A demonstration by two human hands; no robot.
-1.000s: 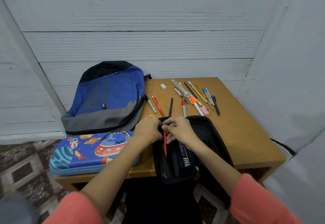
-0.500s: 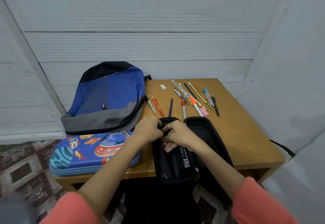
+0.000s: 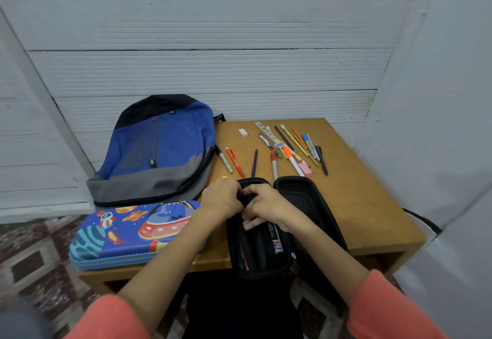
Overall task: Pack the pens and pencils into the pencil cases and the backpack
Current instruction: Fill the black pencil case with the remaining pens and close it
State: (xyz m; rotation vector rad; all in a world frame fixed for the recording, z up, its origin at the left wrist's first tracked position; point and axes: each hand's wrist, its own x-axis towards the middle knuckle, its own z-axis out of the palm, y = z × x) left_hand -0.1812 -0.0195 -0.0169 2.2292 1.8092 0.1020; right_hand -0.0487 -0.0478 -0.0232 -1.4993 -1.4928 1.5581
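A black pencil case [image 3: 306,200] lies open at the table's front edge, its lid to the right. My left hand [image 3: 222,200] grips the far end of its left half. My right hand [image 3: 263,207] is beside it, fingers curled on the top of the mesh pocket [image 3: 266,248]. A red pen [image 3: 243,258] shows through the mesh, inside the pocket. Loose on the table behind lie a black marker [image 3: 223,159], an orange pen [image 3: 234,162], a dark blue pen [image 3: 254,163], a red marker [image 3: 274,165] and several more pens and pencils [image 3: 295,144]. The blue backpack [image 3: 159,147] lies flat at the back left.
A blue space-print pencil case [image 3: 127,232] lies shut at the front left, partly over the edge of the wooden table [image 3: 359,205]. A white eraser [image 3: 242,132] and a pink eraser [image 3: 305,169] are among the pens. Grey walls close in behind and at the right.
One second ago my right hand held the red pen upright over the black case. The pen has since slid down into the mesh pocket, and both hands have stayed at the case's far end.
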